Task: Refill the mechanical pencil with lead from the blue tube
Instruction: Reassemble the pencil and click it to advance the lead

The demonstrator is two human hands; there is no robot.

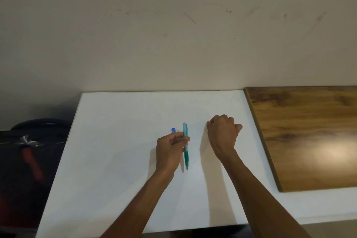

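The task looks to be at or near its start, or possibly its very end; the view alone does not settle which. The mechanical pencil (186, 145), a translucent teal one, lies lengthwise on the white surface (119, 160) with its darker rubber section toward the person. It appears whole: no cap or eraser is seen lying apart from it, and no loose lead shows anywhere, though lead would be too thin to make out.

The left hand (170, 150) sits just left of the pencil, its fingers curled so the tips pinch or touch the barrel at mid-length; whether this grip is lifting or merely steadying I cannot tell. The blue tube (173, 130) peeks out just left of the pencil's far end, beyond the left hand's knuckles, mostly hidden; it seems to lie on the surface, not in the hand.

The right hand (222, 133) hovers or rests to the right of the pencil, well apart from it, fingers loosely curled with nothing visible in them.

Judged from this, opening the pencil, drawing lead from the tube, feeding it in and closing up all seem left to do.
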